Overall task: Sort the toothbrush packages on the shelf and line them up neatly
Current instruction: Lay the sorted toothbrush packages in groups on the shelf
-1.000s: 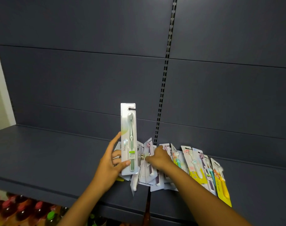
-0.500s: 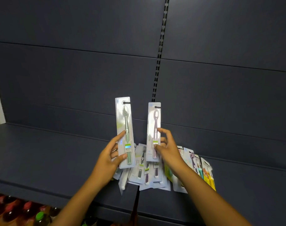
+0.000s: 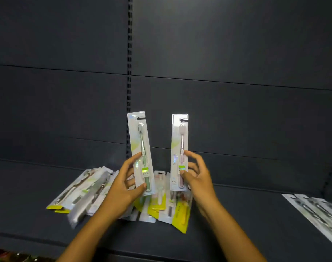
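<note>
My left hand (image 3: 123, 184) grips a white package with a green toothbrush (image 3: 140, 146) by its lower end and holds it upright above the shelf. My right hand (image 3: 196, 176) pinches a white package with a pink toothbrush (image 3: 179, 144), also upright, a short gap to the right of the green one. Under both hands a loose pile of toothbrush packages (image 3: 161, 207) lies fanned on the dark shelf (image 3: 246, 224), some with yellow ends. More white packages (image 3: 85, 188) of the pile spread to the left.
Another group of white packages (image 3: 318, 212) lies flat at the shelf's right edge. A slotted upright (image 3: 129, 72) runs down the dark back panel. Bottles on a lower shelf (image 3: 14, 258) show at the bottom left.
My right hand has lifted the pink toothbrush package out of the pile and holds it up beside the green one. The view has shifted right, showing packages on the right.
</note>
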`<state>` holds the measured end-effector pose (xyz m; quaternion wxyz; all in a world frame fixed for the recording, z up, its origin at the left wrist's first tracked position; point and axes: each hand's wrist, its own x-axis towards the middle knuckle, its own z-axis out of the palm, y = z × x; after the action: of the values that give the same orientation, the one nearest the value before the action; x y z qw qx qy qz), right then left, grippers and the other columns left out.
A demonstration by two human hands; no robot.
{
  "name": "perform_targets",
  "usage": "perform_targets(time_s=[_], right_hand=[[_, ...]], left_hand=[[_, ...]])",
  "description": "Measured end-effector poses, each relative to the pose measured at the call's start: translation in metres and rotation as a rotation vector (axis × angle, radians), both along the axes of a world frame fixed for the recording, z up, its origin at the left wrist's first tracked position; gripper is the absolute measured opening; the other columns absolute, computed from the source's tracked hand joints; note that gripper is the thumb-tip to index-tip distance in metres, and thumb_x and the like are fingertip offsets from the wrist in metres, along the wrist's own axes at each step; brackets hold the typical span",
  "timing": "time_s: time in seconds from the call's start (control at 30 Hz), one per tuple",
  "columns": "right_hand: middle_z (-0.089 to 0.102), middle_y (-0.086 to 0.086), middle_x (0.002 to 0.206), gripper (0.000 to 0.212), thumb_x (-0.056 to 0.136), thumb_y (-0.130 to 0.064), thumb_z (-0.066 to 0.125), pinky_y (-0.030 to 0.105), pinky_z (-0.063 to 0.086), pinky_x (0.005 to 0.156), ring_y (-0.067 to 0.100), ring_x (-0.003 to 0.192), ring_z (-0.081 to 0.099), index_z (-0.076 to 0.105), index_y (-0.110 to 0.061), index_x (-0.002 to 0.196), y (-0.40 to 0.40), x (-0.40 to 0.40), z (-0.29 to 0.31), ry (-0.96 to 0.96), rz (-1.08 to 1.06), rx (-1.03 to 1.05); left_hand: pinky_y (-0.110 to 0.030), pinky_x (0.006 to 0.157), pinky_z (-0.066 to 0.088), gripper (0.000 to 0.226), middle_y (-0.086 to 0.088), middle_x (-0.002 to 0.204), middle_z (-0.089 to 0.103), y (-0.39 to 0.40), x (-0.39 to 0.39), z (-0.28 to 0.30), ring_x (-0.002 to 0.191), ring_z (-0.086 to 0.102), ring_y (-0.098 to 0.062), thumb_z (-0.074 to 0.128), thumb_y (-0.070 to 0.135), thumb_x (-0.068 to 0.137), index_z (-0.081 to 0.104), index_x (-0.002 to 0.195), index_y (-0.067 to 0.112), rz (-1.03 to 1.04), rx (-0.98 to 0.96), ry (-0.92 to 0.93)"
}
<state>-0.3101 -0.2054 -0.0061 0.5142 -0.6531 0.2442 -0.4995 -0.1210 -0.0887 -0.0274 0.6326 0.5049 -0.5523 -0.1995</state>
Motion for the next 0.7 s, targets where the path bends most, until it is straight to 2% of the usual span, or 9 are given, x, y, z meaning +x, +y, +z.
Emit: perform_targets(time_s=[0.1,0.27,0.37,0.53,0.63,0.7], right_hand=[[0.071,0.005,0.106,0.051,0.092,0.007,0.055,0.032,0.059,0.076,0.018,0.098,0.071,0.055,-0.029,0.128,-0.015,-0.046,-0.003,-0.021,0.001,0.008],[0.071,0.001,0.11,0.049,0.093,0.007,0.055,0.025,0.057,0.076,0.014,0.102,0.069,0.056,-0.027,0.128,-0.03,-0.112,-0.011,0.021,-0.035,0.022],[0.07,-0.001,0.112,0.047,0.094,0.005,0.056,0.028,0.058,0.079,0.014,0.104,0.069,0.055,-0.028,0.128,-0.034,-0.15,-0.011,0.027,-0.062,0.031],[0.071,-0.001,0.111,0.047,0.093,0.004,0.057,0.029,0.058,0.083,0.015,0.104,0.069,0.056,-0.028,0.128,-0.035,-0.196,-0.016,0.011,-0.13,0.038],[0.071,0.001,0.11,0.048,0.093,0.004,0.057,0.031,0.058,0.084,0.016,0.104,0.069,0.056,-0.029,0.128,-0.031,-0.223,-0.02,0.016,-0.172,0.048],[0.071,-0.001,0.11,0.047,0.094,0.002,0.058,0.033,0.058,0.085,0.015,0.104,0.069,0.056,-0.031,0.127,-0.028,-0.24,-0.023,0.027,-0.202,0.055]], left_hand=[[-0.024,0.082,0.056,0.078,0.01,0.13,0.059,-0.019,-0.051,-0.003,0.113,0.063,-0.011,0.067,-0.012,0.082,0.042,0.139,0.036,-0.017,-0.004,0.006],[-0.027,0.082,0.057,0.079,0.003,0.129,0.059,-0.041,-0.116,-0.012,0.11,0.064,-0.013,0.069,-0.013,0.08,0.042,0.137,0.035,-0.015,0.031,0.011],[-0.032,0.083,0.059,0.08,0.0,0.128,0.059,-0.053,-0.147,-0.012,0.11,0.065,-0.017,0.069,-0.012,0.08,0.041,0.136,0.038,-0.056,0.036,0.019],[-0.032,0.084,0.059,0.081,0.003,0.132,0.056,-0.071,-0.185,-0.013,0.115,0.062,-0.018,0.072,-0.008,0.079,0.041,0.137,0.039,-0.128,0.062,0.005],[-0.032,0.083,0.059,0.079,0.005,0.13,0.057,-0.079,-0.207,-0.018,0.112,0.064,-0.015,0.071,-0.009,0.08,0.04,0.137,0.037,-0.191,0.104,-0.004],[-0.035,0.084,0.059,0.079,0.004,0.129,0.06,-0.084,-0.222,-0.024,0.111,0.065,-0.017,0.07,-0.011,0.08,0.041,0.137,0.035,-0.234,0.128,0.008]])
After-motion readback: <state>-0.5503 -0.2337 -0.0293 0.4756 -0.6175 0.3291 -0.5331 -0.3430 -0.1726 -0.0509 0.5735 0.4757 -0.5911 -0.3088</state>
